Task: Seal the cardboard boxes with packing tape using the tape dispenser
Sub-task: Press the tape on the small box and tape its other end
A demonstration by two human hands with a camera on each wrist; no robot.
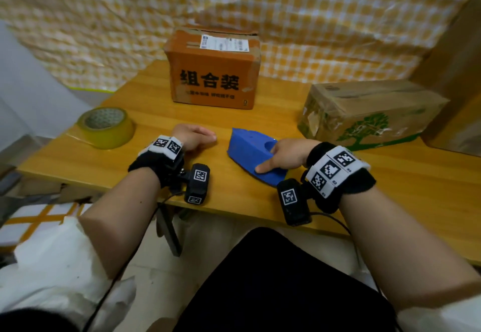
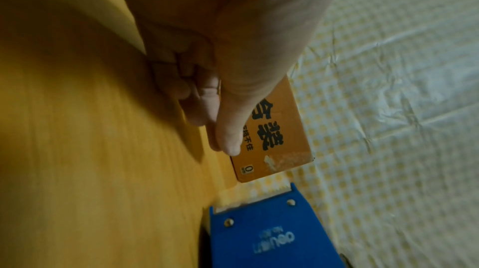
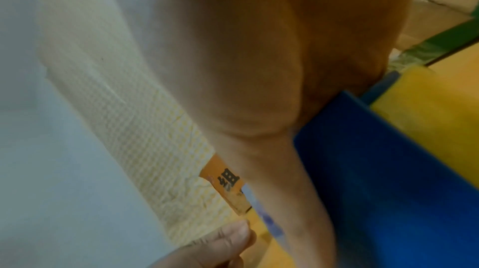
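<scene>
Dispenser (image 1: 247, 146) lies on the table (image 1: 156, 118) near its middle, and my right hand (image 1: 286, 154) grips it. My left hand (image 1: 192, 137) rests just left of it, fingers curled, holding nothing. Orange box (image 1: 213, 76) stands far, brown box (image 1: 364, 112) at right.

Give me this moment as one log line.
right hand: grips tape dispenser on table | left hand: curled, empty, on table | tape roll: far left, apart from dispenser | orange box: behind
</scene>
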